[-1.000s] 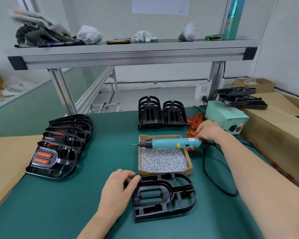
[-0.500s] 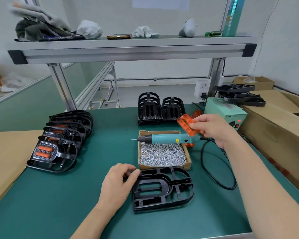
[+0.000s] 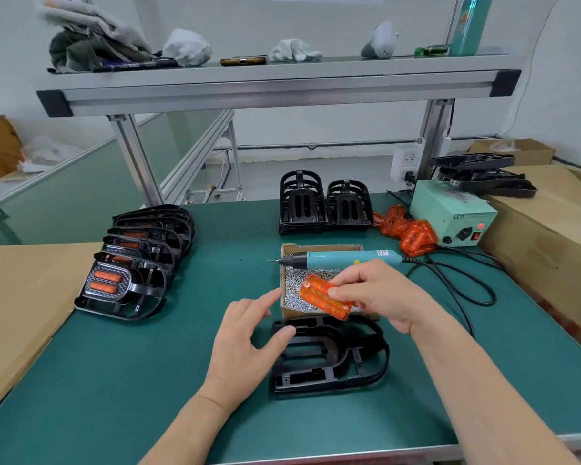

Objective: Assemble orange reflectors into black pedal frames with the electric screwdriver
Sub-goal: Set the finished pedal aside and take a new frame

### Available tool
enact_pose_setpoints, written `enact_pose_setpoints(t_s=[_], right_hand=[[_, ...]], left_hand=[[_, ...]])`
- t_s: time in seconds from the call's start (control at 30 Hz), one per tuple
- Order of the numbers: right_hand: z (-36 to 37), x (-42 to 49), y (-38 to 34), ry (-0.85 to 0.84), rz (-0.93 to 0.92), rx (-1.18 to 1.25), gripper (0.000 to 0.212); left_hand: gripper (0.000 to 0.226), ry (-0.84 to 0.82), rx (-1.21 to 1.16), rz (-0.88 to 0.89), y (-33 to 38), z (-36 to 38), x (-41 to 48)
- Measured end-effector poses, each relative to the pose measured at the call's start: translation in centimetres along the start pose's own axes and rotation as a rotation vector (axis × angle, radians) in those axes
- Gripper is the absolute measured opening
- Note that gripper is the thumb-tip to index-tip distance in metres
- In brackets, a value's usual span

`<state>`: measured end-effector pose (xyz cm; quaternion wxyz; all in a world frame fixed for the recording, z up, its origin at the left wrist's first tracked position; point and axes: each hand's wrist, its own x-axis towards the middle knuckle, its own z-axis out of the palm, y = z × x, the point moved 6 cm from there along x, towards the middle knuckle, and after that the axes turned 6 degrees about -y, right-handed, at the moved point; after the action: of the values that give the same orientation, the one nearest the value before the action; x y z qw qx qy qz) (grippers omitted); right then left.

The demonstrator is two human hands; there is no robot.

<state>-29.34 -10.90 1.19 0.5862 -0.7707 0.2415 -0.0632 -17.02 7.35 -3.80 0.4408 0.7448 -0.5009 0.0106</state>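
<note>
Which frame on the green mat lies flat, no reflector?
The frame at the left hand; the left row holds reflectors, the back stacks stand upright.

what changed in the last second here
The right hand took an orange reflector from the pile and brought it near, over the screw box, just beyond the black pedal frame. The left hand raised its fingers from the frame's edge. The electric screwdriver, frame and finished pedals stayed put.
</note>
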Motion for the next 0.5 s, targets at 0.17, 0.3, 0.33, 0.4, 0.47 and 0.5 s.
enact_pose_setpoints(t_s=[0.17, 0.3, 0.33, 0.4, 0.47, 0.5], right_hand=[[2.0, -0.1, 0.6, -0.087, 0.004, -0.018, 0.008], [3.0, -0.3, 0.6, -0.143, -0.002, -0.032, 0.014], [3.2, -0.3, 0.6, -0.148, 0.000, -0.032, 0.012], [3.4, -0.2, 0.8, -0.156, 0.004, -0.042, 0.011], [3.6, -0.2, 0.9, -0.162, 0.005, -0.049, 0.012], [3.6, -0.2, 1.0, -0.165, 0.005, -0.052, 0.012]], left_hand=[[0.061, 0.007, 0.115, 0.130, 1.1, 0.1, -0.3], [0.062, 0.021, 0.154, 0.195, 1.5, 0.0, -0.5], [0.060, 0.026, 0.159, 0.208, 1.6, 0.0, -0.5], [0.057, 0.034, 0.163, 0.225, 1.7, 0.0, -0.6], [0.052, 0.034, 0.162, 0.234, 1.8, 0.0, -0.6], [0.051, 0.032, 0.161, 0.238, 1.9, 0.1, -0.6]])
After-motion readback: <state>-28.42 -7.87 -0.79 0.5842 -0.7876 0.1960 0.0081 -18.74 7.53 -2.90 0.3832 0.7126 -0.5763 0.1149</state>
